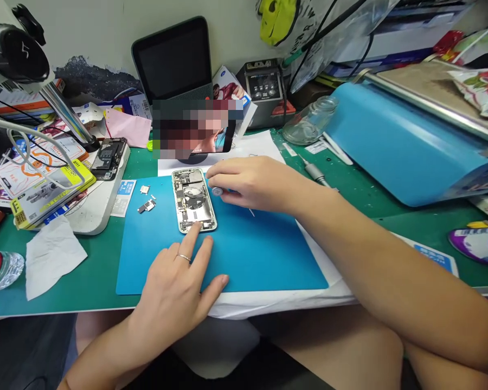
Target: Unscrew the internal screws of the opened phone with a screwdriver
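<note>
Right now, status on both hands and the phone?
Left hand touching near end of open phone. Right hand holding slim tool beside phone. Loose parts left of phone, on blue mat.

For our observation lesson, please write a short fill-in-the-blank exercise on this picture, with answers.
The opened phone lies on a ____ mat.
One finger of the left hand wears a ____.
As pictured, the loose parts lie to the ____ of the phone.
Missing words: blue; ring; left.

The work mat looks smooth and matt; on it, an opened smartphone shows shiny metal; left of it, creased paper tissue.
</note>
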Motion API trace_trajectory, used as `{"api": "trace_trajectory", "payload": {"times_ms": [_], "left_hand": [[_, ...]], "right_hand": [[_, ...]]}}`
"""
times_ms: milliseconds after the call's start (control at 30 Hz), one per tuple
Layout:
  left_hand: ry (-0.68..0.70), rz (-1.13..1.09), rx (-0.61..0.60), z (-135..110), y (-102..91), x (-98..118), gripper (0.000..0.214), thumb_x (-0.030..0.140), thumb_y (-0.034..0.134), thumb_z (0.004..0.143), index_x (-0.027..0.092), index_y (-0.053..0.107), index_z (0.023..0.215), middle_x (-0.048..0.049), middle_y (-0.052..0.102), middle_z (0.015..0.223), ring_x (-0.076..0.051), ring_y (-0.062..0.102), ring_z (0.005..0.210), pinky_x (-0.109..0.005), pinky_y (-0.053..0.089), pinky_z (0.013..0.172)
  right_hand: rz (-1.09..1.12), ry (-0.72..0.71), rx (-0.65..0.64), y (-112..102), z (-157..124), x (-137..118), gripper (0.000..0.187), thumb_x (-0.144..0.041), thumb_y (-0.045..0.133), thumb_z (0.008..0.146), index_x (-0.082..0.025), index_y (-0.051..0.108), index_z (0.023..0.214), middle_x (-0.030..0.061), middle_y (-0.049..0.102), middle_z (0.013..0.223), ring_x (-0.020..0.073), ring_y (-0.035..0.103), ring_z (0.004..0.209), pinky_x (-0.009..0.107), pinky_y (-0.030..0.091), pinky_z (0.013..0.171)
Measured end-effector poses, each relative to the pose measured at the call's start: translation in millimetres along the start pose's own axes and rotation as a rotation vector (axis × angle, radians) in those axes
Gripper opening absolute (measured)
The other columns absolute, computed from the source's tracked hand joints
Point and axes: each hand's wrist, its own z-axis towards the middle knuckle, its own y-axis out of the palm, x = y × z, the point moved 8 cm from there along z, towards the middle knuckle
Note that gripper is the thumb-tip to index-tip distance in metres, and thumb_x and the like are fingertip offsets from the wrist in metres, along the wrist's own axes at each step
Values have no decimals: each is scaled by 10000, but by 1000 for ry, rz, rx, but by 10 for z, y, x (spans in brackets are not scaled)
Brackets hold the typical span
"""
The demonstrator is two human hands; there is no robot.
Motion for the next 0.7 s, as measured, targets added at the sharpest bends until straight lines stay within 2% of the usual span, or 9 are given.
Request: {"api": "trace_trajectory", "payload": {"times_ms": [100, 200, 300, 400, 500, 600, 700], "left_hand": [[5, 6, -14, 3, 16, -1, 485, 465, 482, 1025, 133, 533, 1376, -212, 472, 1535, -312, 687, 1013, -436, 559, 765], [17, 7, -2, 16, 17, -2, 502, 482, 468, 1029, 126, 534, 1377, -207, 483, 1528, -323, 679, 1059, -434, 558, 781], [23, 4, -8, 24, 21, -6, 507, 487, 463, 1030, 117, 545, 1368, -209, 480, 1531, -324, 678, 1071, -432, 557, 791], [34, 8, -22, 22, 23, 0, 512, 493, 462, 1029, 117, 551, 1365, -206, 476, 1535, -319, 682, 1047, -433, 552, 791], [41, 9, -18, 16, 18, 6, 516, 496, 459, 1030, 109, 559, 1355, -211, 482, 1528, -315, 685, 1021, -431, 546, 788], [44, 10, -24, 14, 25, 9, 514, 494, 452, 1031, 106, 564, 1349, -212, 484, 1526, -311, 685, 998, -431, 541, 777], [49, 18, -27, 20, 31, 16, 508, 494, 445, 1033, 112, 567, 1346, -207, 484, 1527, -308, 685, 976, -433, 539, 763]], "right_hand": [[42, 41, -130, 115, -24, 29, 170, -162, 547, 897, -170, 667, 1016, 113, 664, 1188, 206, 656, 905, 279, 463, 655], [105, 104, -230, 222, -30, 67, 155, -205, 534, 913, -168, 662, 992, 111, 612, 1122, 177, 589, 836, 271, 439, 649], [140, 134, -277, 276, -24, 76, 178, -218, 482, 948, -188, 656, 972, 89, 594, 1065, 163, 555, 800, 273, 442, 666], [118, 166, -277, 262, -21, 85, 243, -163, 428, 945, -191, 650, 1041, 94, 615, 1087, 181, 587, 838, 286, 447, 684], [-19, 241, -191, 149, -21, 139, 261, -201, 407, 968, -163, 653, 1046, 118, 651, 1050, 237, 622, 904, 323, 439, 697], [-96, 416, -108, 39, -71, 271, 255, -279, 441, 978, -170, 655, 1065, 123, 692, 1023, 272, 644, 927, 338, 426, 688], [-67, 631, -171, 94, -192, 435, 308, -343, 508, 955, -182, 628, 1188, 111, 731, 953, 289, 660, 850, 351, 428, 680]]}}
